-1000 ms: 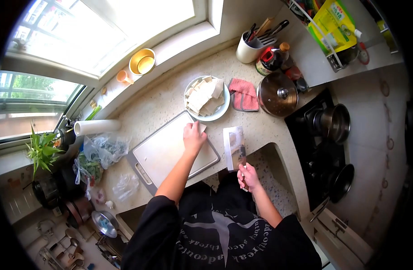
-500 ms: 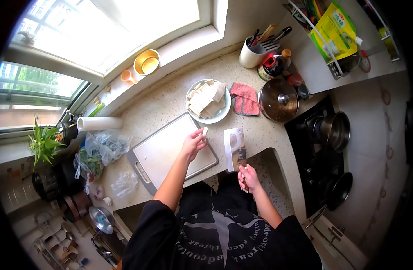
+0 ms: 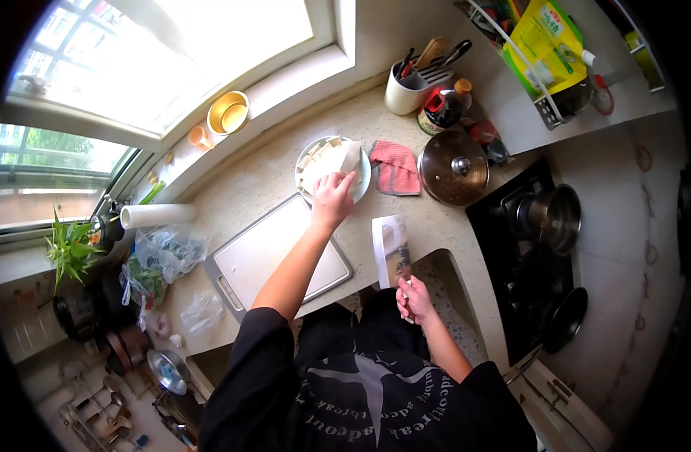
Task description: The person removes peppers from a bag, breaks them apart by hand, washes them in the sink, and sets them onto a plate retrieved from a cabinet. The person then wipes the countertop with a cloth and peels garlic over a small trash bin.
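My left hand [image 3: 332, 199] is over the near edge of a white plate [image 3: 366, 186], its fingers bent down and touching the pale slices [image 3: 332, 157] heaped there, which look like tofu. Whatever the fingertips pinch is hidden. My right hand [image 3: 415, 299] is closed round the handle of a cleaver [image 3: 391, 248], whose broad, shiny blade points away from me beside the sink. To the left of the cleaver lies a white cutting board [image 3: 274, 252] with a grey rim, with no slices on it.
A pink cloth [image 3: 396, 167] and a lidded pot [image 3: 454, 167] stand right of the plate. Behind them are a knife holder [image 3: 407, 92] and bottles [image 3: 442, 109]. Plastic bags [image 3: 168, 252] lie left of the board. The sink [image 3: 454, 282] opens near my right hand.
My left hand has moved forward from above the board to the plate; the small white piece it held is no longer visible. My right hand keeps hold of the cleaver, nearly still.
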Tool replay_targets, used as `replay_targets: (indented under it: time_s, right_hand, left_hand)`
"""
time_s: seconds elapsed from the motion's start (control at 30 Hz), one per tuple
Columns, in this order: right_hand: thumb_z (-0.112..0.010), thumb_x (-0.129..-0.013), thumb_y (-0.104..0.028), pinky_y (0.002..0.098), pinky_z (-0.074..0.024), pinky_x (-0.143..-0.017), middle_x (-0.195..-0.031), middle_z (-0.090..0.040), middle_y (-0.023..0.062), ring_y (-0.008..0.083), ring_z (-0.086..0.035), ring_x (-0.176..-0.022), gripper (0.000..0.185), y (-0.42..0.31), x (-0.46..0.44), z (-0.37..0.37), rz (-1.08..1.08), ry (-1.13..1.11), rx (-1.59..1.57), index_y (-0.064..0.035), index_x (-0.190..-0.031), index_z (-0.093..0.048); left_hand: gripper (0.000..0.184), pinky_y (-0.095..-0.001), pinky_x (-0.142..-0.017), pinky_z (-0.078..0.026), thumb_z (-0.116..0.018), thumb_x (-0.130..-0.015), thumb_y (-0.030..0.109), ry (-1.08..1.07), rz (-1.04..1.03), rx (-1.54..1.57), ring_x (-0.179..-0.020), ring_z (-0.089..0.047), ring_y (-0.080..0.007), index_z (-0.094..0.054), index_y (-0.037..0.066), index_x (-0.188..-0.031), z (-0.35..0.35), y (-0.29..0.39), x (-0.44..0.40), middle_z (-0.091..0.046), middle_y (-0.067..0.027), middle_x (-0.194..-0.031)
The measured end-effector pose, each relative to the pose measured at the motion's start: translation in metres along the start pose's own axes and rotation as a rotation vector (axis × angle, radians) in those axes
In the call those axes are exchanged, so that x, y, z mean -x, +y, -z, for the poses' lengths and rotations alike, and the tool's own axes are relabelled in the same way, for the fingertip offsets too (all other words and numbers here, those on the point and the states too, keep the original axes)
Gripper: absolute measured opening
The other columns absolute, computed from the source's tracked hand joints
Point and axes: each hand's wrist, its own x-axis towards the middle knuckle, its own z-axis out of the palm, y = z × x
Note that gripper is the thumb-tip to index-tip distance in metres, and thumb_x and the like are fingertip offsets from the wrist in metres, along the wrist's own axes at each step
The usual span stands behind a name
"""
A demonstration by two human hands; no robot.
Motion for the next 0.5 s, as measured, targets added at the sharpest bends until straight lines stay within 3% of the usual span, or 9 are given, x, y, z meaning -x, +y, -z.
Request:
replay_targets:
  time_s: [0.03,0.17,0.37,0.5]
  right_hand:
    - [-0.052,-0.108,-0.031,0.0266,-0.0431,-0.035,-0.063,-0.051,0.0027,0.0114,-0.047,-0.038,0.025,-0.001,0.001,0.002,0.000,0.003,-0.001,-0.0126,-0.092,-0.044]
    - [-0.053,-0.107,-0.032,0.0267,-0.0426,-0.034,-0.064,-0.051,0.0024,0.0113,-0.047,-0.038,0.026,-0.001,0.004,0.014,0.013,0.013,-0.001,-0.0126,-0.093,-0.044]
    - [-0.054,-0.107,-0.032,0.0258,-0.0422,-0.035,-0.064,-0.052,0.0018,0.0109,-0.047,-0.039,0.025,-0.005,0.002,0.016,0.026,0.006,0.019,-0.0122,-0.094,-0.046]
    - [-0.053,-0.107,-0.029,0.0248,-0.0403,-0.035,-0.064,-0.052,0.0011,0.0101,-0.047,-0.039,0.021,-0.013,-0.003,0.007,0.009,-0.004,0.123,-0.0108,-0.097,-0.048]
  left_hand:
    - [0.047,-0.0408,-0.096,-0.043,-0.075,-0.071,0.009,0.007,-0.033,-0.070,-0.101,-0.062,-0.0208,-0.071,0.016,-0.117,-0.009,-0.001,0.003,-0.066,-0.0029,-0.109]
    - [0.034,-0.0400,-0.098,-0.041,-0.072,-0.076,0.011,0.072,-0.049,-0.117,-0.100,-0.062,-0.0193,-0.072,0.018,-0.110,-0.029,-0.002,0.013,-0.067,0.0023,-0.105]
    - [0.035,-0.0399,-0.099,-0.040,-0.073,-0.078,0.009,0.067,-0.034,-0.064,-0.100,-0.064,-0.0180,-0.072,0.017,-0.112,-0.021,-0.003,0.021,-0.069,0.0006,-0.106]
    - [0.035,-0.0429,-0.101,-0.040,-0.073,-0.078,0.007,0.109,0.096,0.022,-0.100,-0.066,-0.0195,-0.073,0.016,-0.112,0.020,0.014,0.046,-0.070,-0.0013,-0.107]
